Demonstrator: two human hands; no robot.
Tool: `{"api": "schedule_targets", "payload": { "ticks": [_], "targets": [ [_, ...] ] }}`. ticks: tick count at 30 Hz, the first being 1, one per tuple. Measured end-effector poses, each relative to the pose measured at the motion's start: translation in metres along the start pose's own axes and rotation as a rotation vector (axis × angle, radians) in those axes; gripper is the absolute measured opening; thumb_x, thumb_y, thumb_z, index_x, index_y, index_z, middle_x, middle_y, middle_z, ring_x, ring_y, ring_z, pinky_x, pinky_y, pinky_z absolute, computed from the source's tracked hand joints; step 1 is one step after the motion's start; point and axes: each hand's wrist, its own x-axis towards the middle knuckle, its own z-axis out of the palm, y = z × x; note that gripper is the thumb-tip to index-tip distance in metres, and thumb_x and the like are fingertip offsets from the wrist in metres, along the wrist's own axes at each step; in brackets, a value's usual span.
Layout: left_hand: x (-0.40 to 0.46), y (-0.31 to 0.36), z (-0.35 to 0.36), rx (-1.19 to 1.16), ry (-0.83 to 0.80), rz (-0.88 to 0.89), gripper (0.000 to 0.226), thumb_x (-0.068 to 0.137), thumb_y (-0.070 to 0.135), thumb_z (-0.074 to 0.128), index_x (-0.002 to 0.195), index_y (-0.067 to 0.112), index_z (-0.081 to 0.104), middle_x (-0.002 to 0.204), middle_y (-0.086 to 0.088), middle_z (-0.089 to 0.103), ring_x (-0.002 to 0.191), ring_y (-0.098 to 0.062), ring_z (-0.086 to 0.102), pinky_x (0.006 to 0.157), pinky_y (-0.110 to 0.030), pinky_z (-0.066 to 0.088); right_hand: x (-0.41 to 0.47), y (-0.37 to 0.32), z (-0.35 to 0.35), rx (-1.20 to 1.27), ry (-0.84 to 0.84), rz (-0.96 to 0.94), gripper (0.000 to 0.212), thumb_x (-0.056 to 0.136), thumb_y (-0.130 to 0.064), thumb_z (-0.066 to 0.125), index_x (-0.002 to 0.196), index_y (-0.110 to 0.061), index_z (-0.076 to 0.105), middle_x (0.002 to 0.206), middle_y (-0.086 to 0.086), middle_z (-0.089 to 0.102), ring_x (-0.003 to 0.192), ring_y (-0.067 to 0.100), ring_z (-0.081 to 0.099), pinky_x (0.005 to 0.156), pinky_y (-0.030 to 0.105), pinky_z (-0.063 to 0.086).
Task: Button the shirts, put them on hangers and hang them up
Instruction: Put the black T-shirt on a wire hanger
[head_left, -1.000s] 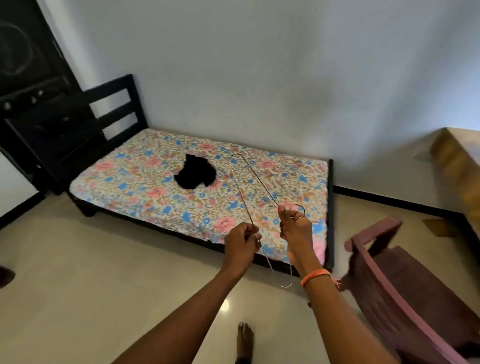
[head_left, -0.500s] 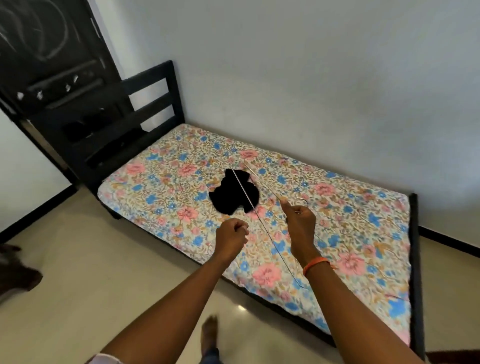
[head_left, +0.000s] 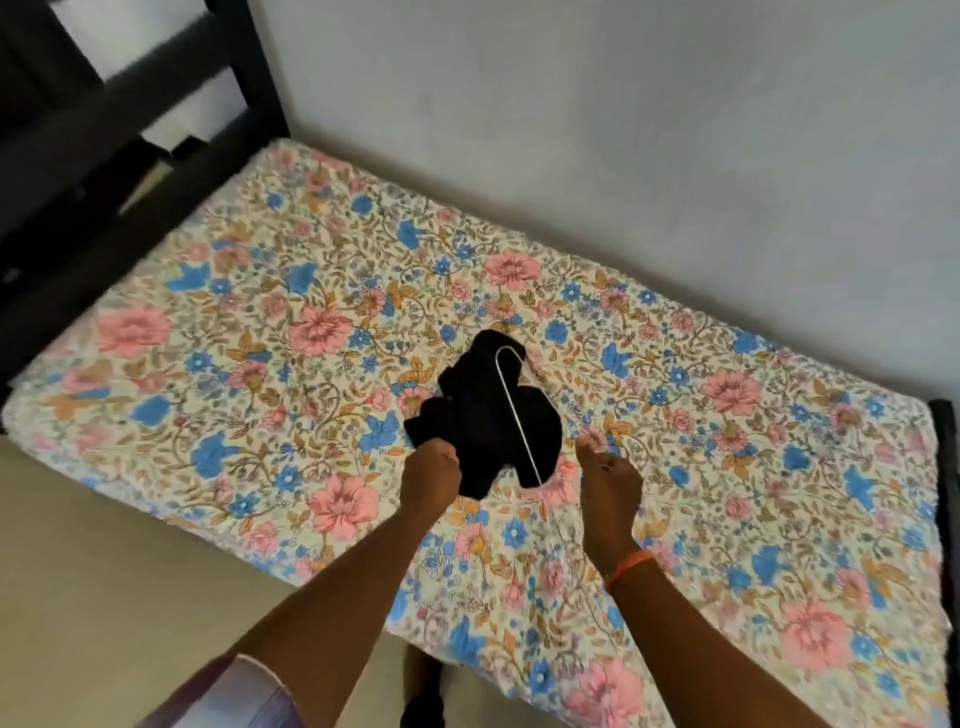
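Both hands hover with curled fingers: left hand (head_left: 430, 470) at the black shirt (head_left: 485, 415), right hand (head_left: 607, 480) just beside; whether either holds the wire hanger (head_left: 514, 410) between them is unclear.

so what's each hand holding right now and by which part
Both fists are curled, seemingly on the wire hanger above the black shirt. The left hand and right hand hide their grip points, so the exact parts cannot be told.

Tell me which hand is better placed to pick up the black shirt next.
Probably the left hand: it is already at the near edge of the crumpled black shirt. The right hand sits beside it, seemingly occupied with the wire hanger.
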Motion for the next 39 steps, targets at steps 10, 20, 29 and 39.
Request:
{"api": "schedule_targets", "payload": {
  "ticks": [10,20,29,39],
  "targets": [
    [0.179,0.009,0.071,-0.300,-0.102,-0.294,0.095,0.074,0.057,0.076,0.142,0.005,0.034,0.140,-0.014,0.046,0.126,-0.037,0.049,0.103,-0.049,0.046,0.105,0.039,0.102,0.029,0.091,0.131,0.046,0.091,-0.033,0.069,0.058,-0.017,0.042,0.052,-0.002,0.041,0.047,0.013,0.037,0.054,0.027,0.034],
    [0.107,0.062,0.088,-0.156,-0.173,0.296,0.012,0.088,0.019,0.052,0.093,0.012,0.044,0.088,-0.004,0.051,0.076,-0.020,0.052,0.067,-0.038,0.044,0.125,0.028,0.090,-0.190,0.255,0.117,0.028,0.100,-0.030,0.054,0.095,-0.002,0.051,0.074,0.005,0.053,0.062,0.018,0.049,0.066,0.033,0.037],
    [-0.044,0.155,0.052,0.299,-0.223,0.778,0.052,0.083,0.039,0.028,0.128,0.020,0.046,0.143,-0.009,0.039,0.129,-0.031,0.029,0.095,-0.048,0.036,0.097,-0.081,-0.027,0.558,-0.568,0.443,0.046,0.101,-0.041,0.048,0.132,-0.009,0.061,0.128,0.021,0.064,0.119,0.034,0.061,0.104,0.049,0.044],
    [-0.158,0.228,-0.020,-0.235,-0.183,0.546,0.022,0.091,0.001,0.055,0.090,0.021,0.066,0.096,0.000,0.069,0.085,-0.019,0.064,0.072,-0.024,0.052,0.016,-0.187,-0.176,0.467,-0.333,0.115,0.019,0.070,0.002,0.058,0.089,0.001,0.059,0.080,0.016,0.058,0.066,0.030,0.058,0.056,0.033,0.051]
  ]
}}
